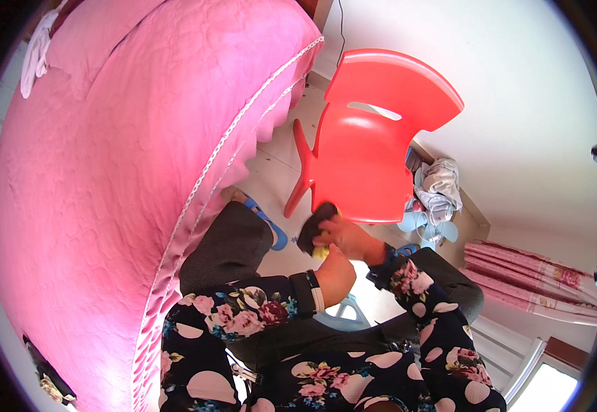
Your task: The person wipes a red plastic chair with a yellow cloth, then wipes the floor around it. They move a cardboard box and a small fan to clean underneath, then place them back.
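In front of my lap, my two hands are close together around a small dark object with yellow parts (314, 232), blurred by motion, so its kind is unclear. My right hand (345, 237) is closed with bent fingers on the dark part. Just below it, my left hand (335, 277) is curled beside the yellow part; its fingers are mostly hidden, and what they grip does not show clearly. Beyond the hands stands a red plastic chair (360, 158), its seat edge near my right hand.
A bed with a pink quilt (106, 158) takes up the left side. Clothes (440, 185) lie heaped beside a light blue fan (430, 230) near the wall. A pink patterned curtain (518, 278) hangs at right. My foot wears a blue sandal (268, 223).
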